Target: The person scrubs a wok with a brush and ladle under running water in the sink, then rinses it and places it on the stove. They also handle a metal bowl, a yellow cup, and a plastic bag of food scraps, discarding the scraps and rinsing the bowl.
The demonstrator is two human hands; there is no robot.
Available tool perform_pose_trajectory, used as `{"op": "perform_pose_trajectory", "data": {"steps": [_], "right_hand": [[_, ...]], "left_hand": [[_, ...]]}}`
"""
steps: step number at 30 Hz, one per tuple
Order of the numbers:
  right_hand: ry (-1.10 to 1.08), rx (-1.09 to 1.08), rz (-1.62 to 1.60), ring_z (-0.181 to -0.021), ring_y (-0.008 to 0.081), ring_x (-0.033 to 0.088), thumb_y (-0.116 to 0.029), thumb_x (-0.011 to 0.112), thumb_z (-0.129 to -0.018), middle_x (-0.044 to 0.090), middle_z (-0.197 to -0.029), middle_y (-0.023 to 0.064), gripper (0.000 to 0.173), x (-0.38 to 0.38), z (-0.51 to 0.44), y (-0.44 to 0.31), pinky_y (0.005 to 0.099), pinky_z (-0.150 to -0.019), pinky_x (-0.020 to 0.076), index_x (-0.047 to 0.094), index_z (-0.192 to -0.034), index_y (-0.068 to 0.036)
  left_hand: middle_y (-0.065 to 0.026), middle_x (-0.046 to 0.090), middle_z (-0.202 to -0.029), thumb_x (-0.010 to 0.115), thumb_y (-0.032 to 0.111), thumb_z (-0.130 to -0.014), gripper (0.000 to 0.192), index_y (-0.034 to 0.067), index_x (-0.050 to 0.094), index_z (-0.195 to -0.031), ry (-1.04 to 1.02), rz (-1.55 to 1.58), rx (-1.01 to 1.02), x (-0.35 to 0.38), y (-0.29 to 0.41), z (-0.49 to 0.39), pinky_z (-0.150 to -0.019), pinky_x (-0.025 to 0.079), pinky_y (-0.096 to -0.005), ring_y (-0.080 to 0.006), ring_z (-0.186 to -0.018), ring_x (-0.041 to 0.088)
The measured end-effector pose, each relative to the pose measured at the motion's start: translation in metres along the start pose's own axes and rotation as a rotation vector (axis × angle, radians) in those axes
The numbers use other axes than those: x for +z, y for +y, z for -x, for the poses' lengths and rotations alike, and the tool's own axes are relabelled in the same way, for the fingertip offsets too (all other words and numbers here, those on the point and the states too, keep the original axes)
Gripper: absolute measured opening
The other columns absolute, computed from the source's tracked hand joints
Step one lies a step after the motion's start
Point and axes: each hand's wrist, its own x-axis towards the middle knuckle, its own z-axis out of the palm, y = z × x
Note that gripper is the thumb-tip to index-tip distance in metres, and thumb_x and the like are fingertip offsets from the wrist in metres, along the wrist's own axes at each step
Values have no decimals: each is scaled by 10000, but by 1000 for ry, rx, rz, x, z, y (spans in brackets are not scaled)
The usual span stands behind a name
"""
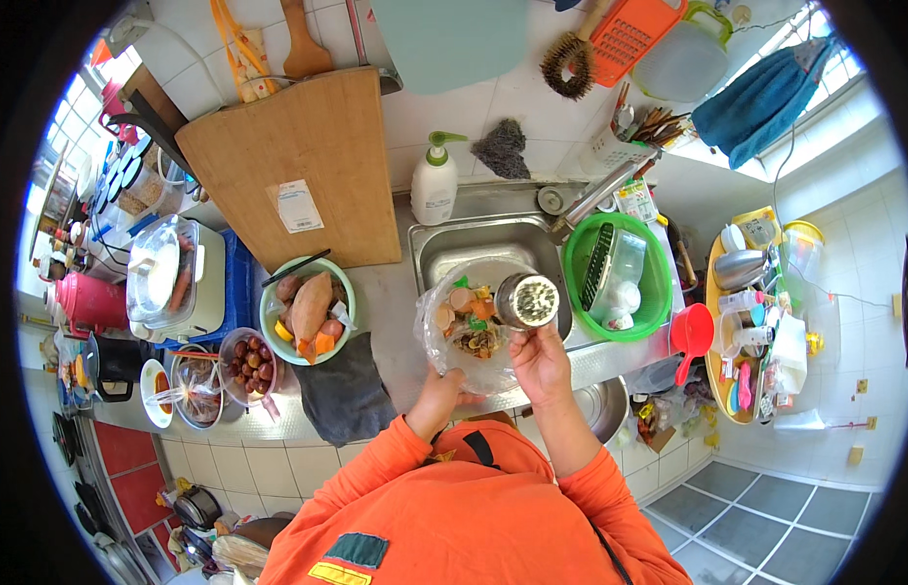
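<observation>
My left hand (441,391) grips the near-left rim of a bowl lined with a clear plastic bag (443,351). Inside the bowl lie food scraps (474,338), with eggshells and orange and green bits among them. My right hand (542,363) holds a round metal strainer-like container (528,300) over the bowl's right side; pale and dark bits show in its round face. Both stand over the near edge of the steel sink (490,238). What my left fingers do under the rim is hidden.
Right of the sink sits a green basket (666,292) with a grater and containers. To the left are a bowl of sweet potatoes (311,311), a dark cloth (344,398), a bowl of reddish-brown round fruit (253,368) and a leaning wooden board (315,139). A pump bottle (433,191) stands behind.
</observation>
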Motion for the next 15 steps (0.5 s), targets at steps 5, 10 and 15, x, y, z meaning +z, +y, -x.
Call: {"op": "perform_pose_trajectory", "data": {"steps": [5,10,15], "right_hand": [[135,-49,26,-824,186,617,-175,506,-987,625,-1001,77,197,-26,-22,4,319,-756,553,538,-1140,-55],[78,-123,-12,-810,183,614,-180,499,-992,623,-988,73,181,-5,-22,4,324,-754,558,542,-1117,-56],[54,-158,-35,-829,173,602,-176,507,-987,620,-987,70,174,-3,-18,5,317,-745,559,544,-1101,-51]], "left_hand": [[-156,519,-1190,384,32,-872,471,-15,331,-1338,48,-47,-25,19,10,10,-724,588,-433,-321,-969,610],[-162,496,-1218,388,32,-876,527,20,255,-1386,65,-62,13,17,16,2,-733,586,-443,-328,-976,605],[-169,468,-1273,387,32,-877,566,52,210,-1414,44,-85,17,19,24,1,-748,586,-445,-333,-997,603]]}}
